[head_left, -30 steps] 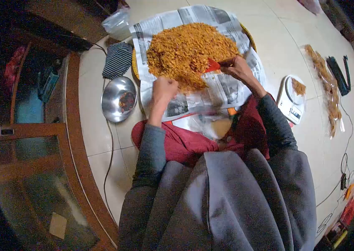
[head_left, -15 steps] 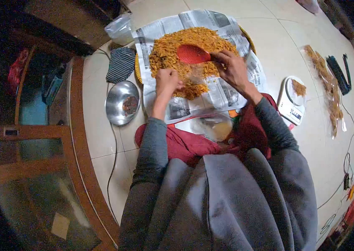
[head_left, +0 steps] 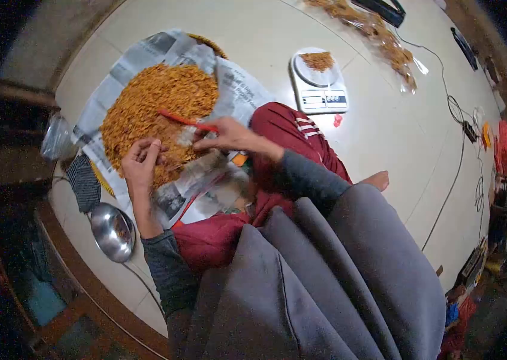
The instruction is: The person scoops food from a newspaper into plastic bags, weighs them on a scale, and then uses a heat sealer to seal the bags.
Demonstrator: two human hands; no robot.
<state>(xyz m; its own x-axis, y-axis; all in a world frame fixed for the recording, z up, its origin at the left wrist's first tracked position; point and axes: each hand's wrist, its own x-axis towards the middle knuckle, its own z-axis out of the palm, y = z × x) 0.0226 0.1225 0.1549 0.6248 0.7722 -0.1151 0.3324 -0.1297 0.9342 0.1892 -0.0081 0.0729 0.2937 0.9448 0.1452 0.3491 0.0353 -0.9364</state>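
Observation:
My right hand (head_left: 229, 135) is closed on the handle of a red spoon (head_left: 187, 122), whose head is seen edge-on over a heap of orange-brown crumbly food (head_left: 151, 96). To its left, my left hand (head_left: 143, 161) pinches a thin clear plastic bag (head_left: 186, 137), faint and partly blurred, at the near edge of the heap. The food lies on newspaper (head_left: 238, 93) spread over a round yellow-rimmed tray (head_left: 208, 45). Whether food is inside the bag is too blurred to tell.
A white scale (head_left: 319, 99) bearing a small portion of food stands right of the newspaper. Filled clear packets (head_left: 379, 39) lie beyond it, beside a black tool (head_left: 382, 9). A metal bowl (head_left: 112, 233) and striped cloth (head_left: 84, 183) are at the left. Cables cross the floor.
The view has swung right, so the heap appears farther left. The red spoon has lifted from the heap and now shows edge-on. My hands have come closer together around the bag.

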